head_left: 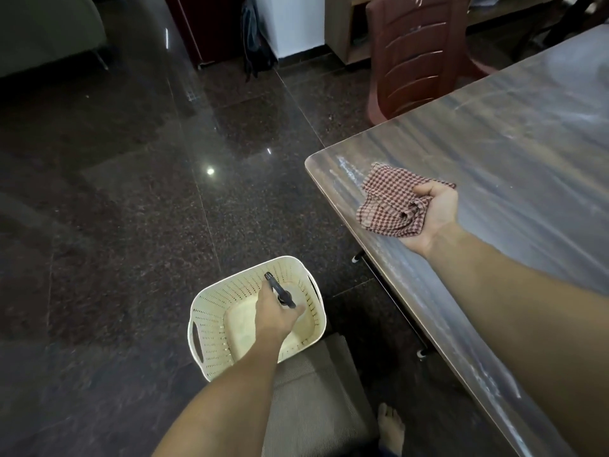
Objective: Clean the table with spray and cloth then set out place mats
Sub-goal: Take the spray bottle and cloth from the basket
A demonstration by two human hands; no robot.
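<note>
1. Spray bottle point(279, 290): only its black trigger head shows, with the nozzle pointing up and away. The body is hidden under the left hand point(275, 316), which grips it inside the cream perforated basket point(211, 328) on the floor. Whether it rests on the basket's bottom cannot be told.
2. Cloth point(389, 202): red-and-white checked and crumpled. It is bunched in the upturned right hand point(431, 216), with one flap spread loose toward the table's near corner.
3. Table point(510, 153): a wood-grain top with a rounded corner. The surface is glossy and marked with pale streaks along its near edge.
</note>
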